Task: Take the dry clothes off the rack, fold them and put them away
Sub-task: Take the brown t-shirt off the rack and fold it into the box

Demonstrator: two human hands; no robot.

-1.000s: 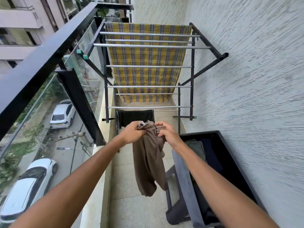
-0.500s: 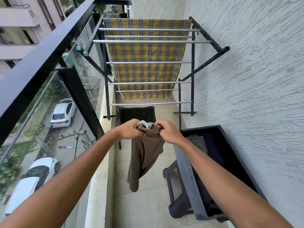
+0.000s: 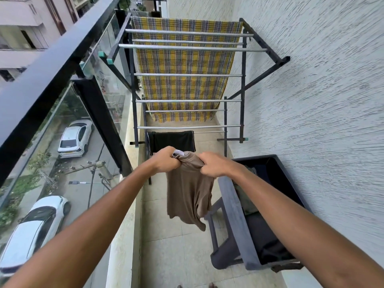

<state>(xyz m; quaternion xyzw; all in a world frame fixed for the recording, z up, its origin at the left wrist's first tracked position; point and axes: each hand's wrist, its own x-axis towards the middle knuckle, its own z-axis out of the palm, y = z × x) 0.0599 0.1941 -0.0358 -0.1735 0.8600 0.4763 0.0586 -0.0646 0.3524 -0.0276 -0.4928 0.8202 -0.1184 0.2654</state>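
Observation:
A brown garment [image 3: 189, 192] hangs in the air in front of me, bunched at its top edge. My left hand [image 3: 165, 162] grips the top at the left and my right hand [image 3: 214, 164] grips it at the right, a short gap between them. Beyond stands the drying rack [image 3: 188, 74] with metal rails. A yellow checked cloth [image 3: 182, 65] hangs over its far side, and a black garment [image 3: 171, 141] hangs on a low near rail. At the right a dark crate [image 3: 234, 215] on a stool holds folded dark and olive clothes.
A glass balustrade with a black handrail [image 3: 47, 75] runs along the left of this narrow balcony. The rough plaster wall [image 3: 322, 100] closes the right side. Tiled floor [image 3: 172, 246] lies between the ledge and the crate.
Both hands have moved slightly apart along the garment's top edge. The hanging part now sits shorter and more gathered than a second ago.

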